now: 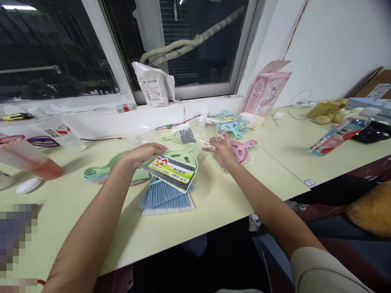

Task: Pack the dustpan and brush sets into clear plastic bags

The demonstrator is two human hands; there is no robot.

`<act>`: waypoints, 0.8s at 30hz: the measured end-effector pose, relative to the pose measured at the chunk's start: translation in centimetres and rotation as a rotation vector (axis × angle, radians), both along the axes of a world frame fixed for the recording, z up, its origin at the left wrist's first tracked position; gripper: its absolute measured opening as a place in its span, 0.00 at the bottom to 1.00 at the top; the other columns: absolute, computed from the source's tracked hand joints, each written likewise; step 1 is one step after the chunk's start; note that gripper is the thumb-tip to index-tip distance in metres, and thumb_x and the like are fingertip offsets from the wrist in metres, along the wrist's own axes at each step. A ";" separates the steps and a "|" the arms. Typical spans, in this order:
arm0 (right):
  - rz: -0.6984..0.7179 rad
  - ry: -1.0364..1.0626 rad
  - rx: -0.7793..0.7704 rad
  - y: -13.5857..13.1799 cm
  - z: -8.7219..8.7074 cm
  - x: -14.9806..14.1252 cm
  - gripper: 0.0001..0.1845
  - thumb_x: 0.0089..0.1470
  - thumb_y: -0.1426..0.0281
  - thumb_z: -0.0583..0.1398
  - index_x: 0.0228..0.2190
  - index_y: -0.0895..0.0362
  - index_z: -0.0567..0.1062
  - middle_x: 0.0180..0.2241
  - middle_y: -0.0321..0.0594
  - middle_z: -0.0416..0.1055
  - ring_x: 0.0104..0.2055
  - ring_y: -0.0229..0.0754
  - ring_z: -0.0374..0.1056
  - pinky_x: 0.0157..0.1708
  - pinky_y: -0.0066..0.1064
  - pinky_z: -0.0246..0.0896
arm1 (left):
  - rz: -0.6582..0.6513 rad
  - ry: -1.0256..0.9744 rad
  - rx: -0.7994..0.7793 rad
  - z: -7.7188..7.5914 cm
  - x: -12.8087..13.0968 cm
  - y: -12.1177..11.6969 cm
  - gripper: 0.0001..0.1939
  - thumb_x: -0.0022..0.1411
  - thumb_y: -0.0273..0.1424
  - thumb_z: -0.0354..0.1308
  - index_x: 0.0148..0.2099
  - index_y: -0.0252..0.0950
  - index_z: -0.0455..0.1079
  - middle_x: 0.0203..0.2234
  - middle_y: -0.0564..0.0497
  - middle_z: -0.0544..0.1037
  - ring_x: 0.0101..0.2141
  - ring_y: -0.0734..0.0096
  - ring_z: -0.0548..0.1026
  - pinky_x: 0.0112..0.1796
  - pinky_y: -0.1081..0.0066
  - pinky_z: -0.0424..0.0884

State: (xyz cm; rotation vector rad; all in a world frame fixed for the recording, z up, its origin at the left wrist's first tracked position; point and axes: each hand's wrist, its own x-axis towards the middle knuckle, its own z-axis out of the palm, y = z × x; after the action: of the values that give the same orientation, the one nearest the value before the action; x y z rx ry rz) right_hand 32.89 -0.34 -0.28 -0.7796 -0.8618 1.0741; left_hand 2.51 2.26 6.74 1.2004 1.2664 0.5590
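Note:
My left hand (143, 153) grips the near edge of a green mini dustpan (180, 160) that carries a grey brush and a colourful label card (174, 167). Under it lie blue brush heads (163, 197) and a stack of green dustpans (100, 171). My right hand (220, 149) is raised just right of the dustpan, its fingers curled round a clear plastic bag (210, 143). A pink dustpan (242, 149) in clear wrap lies right behind that hand.
Teal dustpan sets (230, 122) and small boxes sit near the window sill. A pink carton (267, 91) leans on the wall. Packaged goods (339, 132) lie on the right table. A red-filled bag (29, 160) is at the left. The table edge (214, 228) runs close to me.

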 end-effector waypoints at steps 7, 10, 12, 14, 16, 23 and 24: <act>0.079 0.004 0.044 -0.2 -0.1 -0.1 0.39 0.42 0.73 0.71 0.52 0.44 0.62 0.37 0.29 0.70 0.38 0.41 0.74 0.39 0.47 0.83 | -0.058 0.036 0.033 -0.6 -0.8 0.7 0.18 0.47 0.33 0.73 0.43 0.39 0.83 0.37 0.45 0.86 0.33 0.57 0.83 0.31 0.67 0.75; 0.126 0.006 0.046 -0.3 -0.2 -0.3 0.37 0.42 0.74 0.71 0.51 0.45 0.63 0.38 0.30 0.71 0.38 0.43 0.76 0.39 0.46 0.82 | -0.080 0.015 0.032 -0.5 -0.9 0.7 0.19 0.48 0.37 0.73 0.44 0.37 0.83 0.36 0.45 0.85 0.34 0.57 0.82 0.33 0.65 0.76; 0.156 0.005 0.037 -0.3 -0.3 -0.4 0.36 0.42 0.74 0.71 0.50 0.46 0.63 0.38 0.30 0.73 0.40 0.45 0.78 0.38 0.44 0.82 | -0.077 0.005 0.040 -0.5 -0.9 0.7 0.20 0.48 0.39 0.73 0.44 0.36 0.82 0.35 0.44 0.85 0.34 0.56 0.82 0.33 0.65 0.76; 0.187 0.007 0.024 -0.4 -0.3 -0.5 0.36 0.43 0.75 0.71 0.51 0.46 0.63 0.39 0.31 0.74 0.41 0.46 0.79 0.38 0.43 0.81 | -0.073 0.002 0.054 -0.6 -0.9 0.7 0.20 0.48 0.39 0.73 0.44 0.36 0.82 0.36 0.44 0.85 0.34 0.56 0.82 0.32 0.65 0.76; 0.223 0.011 0.004 -0.5 -0.2 -0.5 0.37 0.44 0.77 0.69 0.52 0.46 0.62 0.40 0.32 0.76 0.42 0.47 0.80 0.37 0.42 0.81 | -0.072 -0.001 0.057 -0.6 -0.8 0.8 0.21 0.48 0.39 0.73 0.44 0.35 0.82 0.35 0.43 0.84 0.33 0.56 0.82 0.32 0.64 0.75; 0.375 0.049 -0.083 -0.7 -0.2 -0.6 0.34 0.44 0.81 0.64 0.51 0.49 0.62 0.40 0.38 0.80 0.43 0.52 0.82 0.41 0.47 0.79 | -0.054 0.013 0.112 -0.6 -0.5 0.6 0.22 0.46 0.39 0.75 0.43 0.35 0.82 0.37 0.42 0.85 0.35 0.54 0.82 0.35 0.63 0.76; 0.388 0.054 -0.093 -0.7 -0.2 -0.6 0.34 0.44 0.82 0.64 0.51 0.49 0.62 0.40 0.38 0.81 0.42 0.52 0.82 0.41 0.47 0.79 | -0.044 0.017 0.127 -0.6 -0.4 0.6 0.21 0.46 0.39 0.75 0.42 0.35 0.82 0.37 0.42 0.85 0.36 0.53 0.82 0.36 0.62 0.76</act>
State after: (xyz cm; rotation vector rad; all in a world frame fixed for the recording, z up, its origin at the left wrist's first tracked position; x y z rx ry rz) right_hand 32.29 -1.07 -0.46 -0.6711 -0.9449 1.4802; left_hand 2.09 2.87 6.15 1.3379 1.2308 0.6047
